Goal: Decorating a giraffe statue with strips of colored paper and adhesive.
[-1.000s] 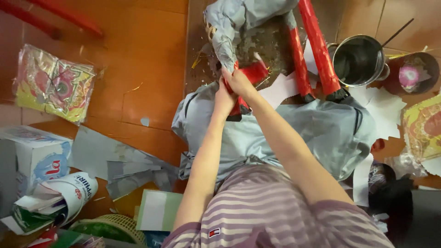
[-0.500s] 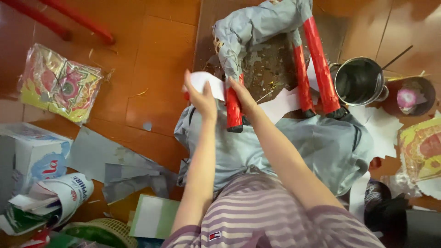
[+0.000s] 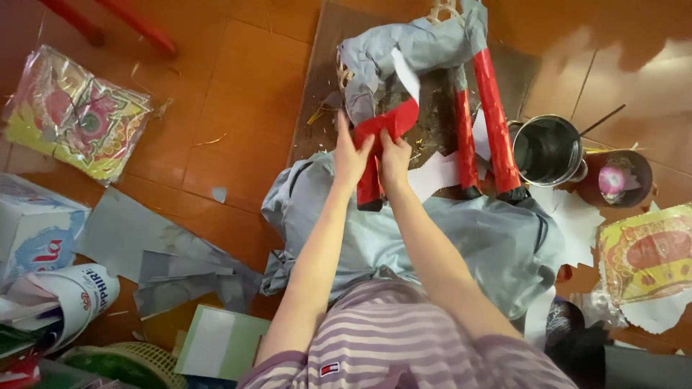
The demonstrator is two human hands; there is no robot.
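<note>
A paper-covered animal figure (image 3: 425, 50) with a grey body and red legs (image 3: 497, 122) stands on a brown cardboard sheet (image 3: 317, 79) ahead of me. My left hand (image 3: 351, 155) and my right hand (image 3: 394, 155) press a piece of red paper (image 3: 389, 122) around the figure's near red leg (image 3: 369, 189). A white paper piece (image 3: 404, 72) sticks up from the red paper. Both hands pinch the red paper from either side. Grey cloth (image 3: 461, 238) lies over my lap below the leg.
A metal pot (image 3: 546, 151) and a dark cup (image 3: 613, 176) with a stick stand at right. Printed colourful sheets lie at far left (image 3: 72, 115) and far right (image 3: 645, 252). Grey paper scraps (image 3: 158, 245), a box (image 3: 32, 230) and a green basket (image 3: 122, 364) lie at lower left.
My left hand has moved right from the white paper to the red leg. Both hands now hold a red paper piece against the leg, higher up than before.
</note>
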